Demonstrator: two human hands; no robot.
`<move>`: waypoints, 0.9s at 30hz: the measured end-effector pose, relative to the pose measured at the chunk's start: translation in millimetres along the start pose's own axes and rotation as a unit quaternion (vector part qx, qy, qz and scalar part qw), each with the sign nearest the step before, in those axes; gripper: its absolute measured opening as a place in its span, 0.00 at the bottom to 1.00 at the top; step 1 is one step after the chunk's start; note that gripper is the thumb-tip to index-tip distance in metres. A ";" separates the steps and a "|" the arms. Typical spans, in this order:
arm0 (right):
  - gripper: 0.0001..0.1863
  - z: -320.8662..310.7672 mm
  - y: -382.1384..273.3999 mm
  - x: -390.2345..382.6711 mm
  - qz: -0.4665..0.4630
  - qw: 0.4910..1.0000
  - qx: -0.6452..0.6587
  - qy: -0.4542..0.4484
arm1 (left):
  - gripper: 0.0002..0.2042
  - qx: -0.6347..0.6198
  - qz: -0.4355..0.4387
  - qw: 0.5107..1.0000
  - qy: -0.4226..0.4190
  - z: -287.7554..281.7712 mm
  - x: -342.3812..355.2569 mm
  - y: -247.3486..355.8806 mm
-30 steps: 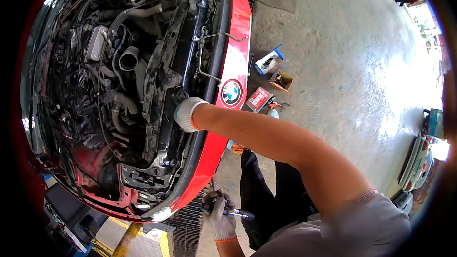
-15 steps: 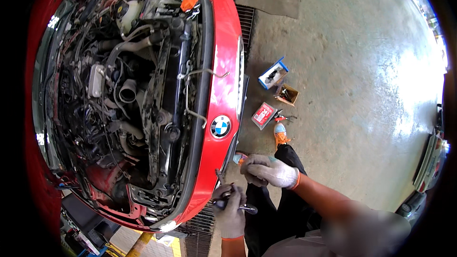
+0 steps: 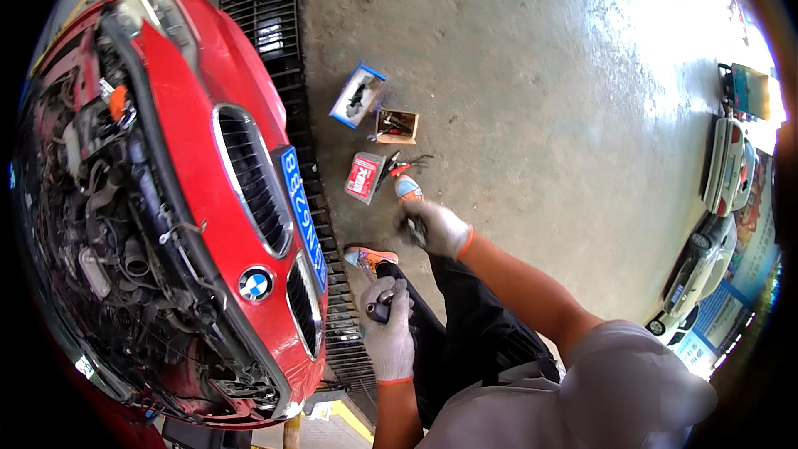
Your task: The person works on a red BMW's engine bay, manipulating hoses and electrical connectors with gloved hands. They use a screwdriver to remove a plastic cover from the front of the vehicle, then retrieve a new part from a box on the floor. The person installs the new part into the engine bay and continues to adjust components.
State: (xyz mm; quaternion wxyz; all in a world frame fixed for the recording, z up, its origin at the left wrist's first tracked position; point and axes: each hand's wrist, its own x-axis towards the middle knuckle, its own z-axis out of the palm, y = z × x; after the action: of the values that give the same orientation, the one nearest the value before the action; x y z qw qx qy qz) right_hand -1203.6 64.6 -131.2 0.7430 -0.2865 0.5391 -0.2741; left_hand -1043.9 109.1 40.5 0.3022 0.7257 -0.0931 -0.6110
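Clamping a dark tool [image 3: 378,313] in your left hand [image 3: 391,339]; right hand [image 3: 442,229] blurred, grip unclear; red box [image 3: 362,176] ahead-left of it, probably for reach.

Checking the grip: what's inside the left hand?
The left hand wraps a dark, round-ended tool; a metal shaft pokes out. The glove covers the rest.

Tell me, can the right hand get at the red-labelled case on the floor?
Probably not without stooping: the right hand seems well above the floor, where the red-labelled case lies. Nothing covers the case, though.
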 end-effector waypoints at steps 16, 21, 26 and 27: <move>0.09 -187.1 251.1 325.9 0.164 0.831 0.444 0.291 | 0.12 0.015 -0.221 0.969 0.107 -8.9 85.7 -91.6; 0.12 -188.2 247.7 346.1 0.150 0.889 0.247 0.356 | 0.12 -0.012 -0.216 0.969 0.116 0.7 96.9 -99.2; 0.13 -180.0 229.5 316.0 0.189 0.862 0.284 0.374 | 0.11 -0.071 -0.185 0.976 0.089 -3.1 95.2 -91.5; 0.14 -169.1 224.3 302.0 0.178 0.863 0.284 0.378 | 0.11 -0.073 -0.174 0.979 0.082 -5.3 93.4 -89.7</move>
State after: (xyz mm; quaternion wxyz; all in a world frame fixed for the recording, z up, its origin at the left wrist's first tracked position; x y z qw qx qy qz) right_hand -1262.5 -20.1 -530.5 0.5679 0.1628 0.7191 -0.3659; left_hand -1037.9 135.5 -86.3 0.2502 0.7544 0.1046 -0.5978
